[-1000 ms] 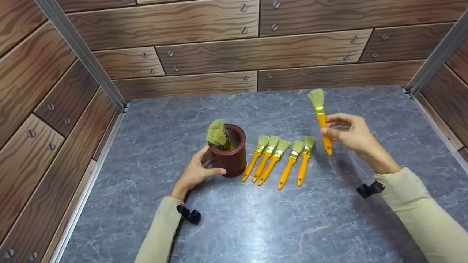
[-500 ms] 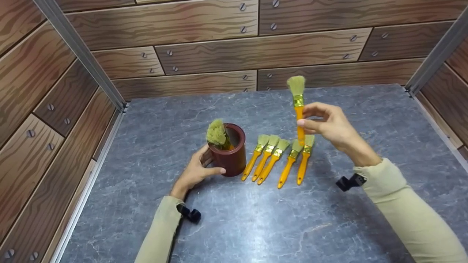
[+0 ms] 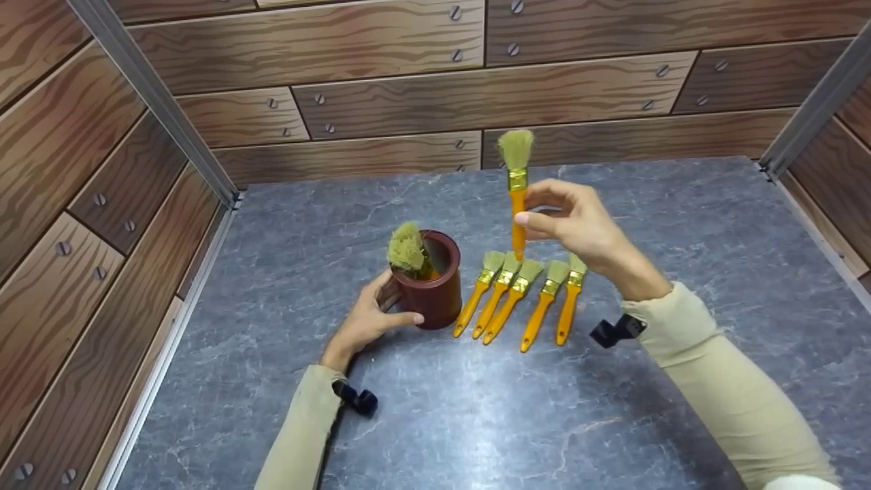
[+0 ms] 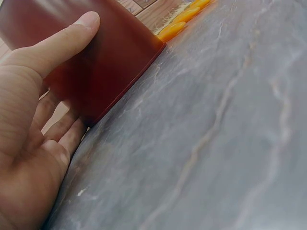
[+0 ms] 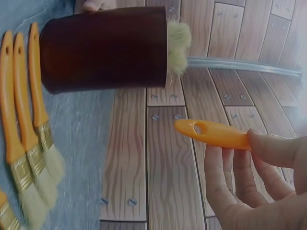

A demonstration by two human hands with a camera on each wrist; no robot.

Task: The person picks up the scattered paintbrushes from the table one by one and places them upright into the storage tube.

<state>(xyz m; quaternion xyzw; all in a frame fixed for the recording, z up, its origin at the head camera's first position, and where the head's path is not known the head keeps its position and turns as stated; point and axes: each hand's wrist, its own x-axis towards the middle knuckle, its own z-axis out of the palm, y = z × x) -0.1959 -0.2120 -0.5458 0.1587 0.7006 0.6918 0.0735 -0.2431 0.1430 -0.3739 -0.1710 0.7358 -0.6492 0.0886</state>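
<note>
Fingers [image 3: 554,188] of the right hand [image 3: 585,224] pinch a paintbrush [image 3: 517,199] upright; those of the left hand [image 3: 367,316] clasp a maroon pot [image 3: 437,299].

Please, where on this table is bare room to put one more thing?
The table has wide bare patches between the sleeves, on the near side of the five brushes, and between the left hand and the left wall. It is crowded right of the cup, where these lie close, and the right hand holds another brush raised.

Smooth, faintly glossy dark-red cylindrical cup [image 3: 430,303] — at its three o'clock, flat orange-handled brushes [image 3: 505,312] — glossy, plastic-looking, metal-banded, rough-bristled.
</note>
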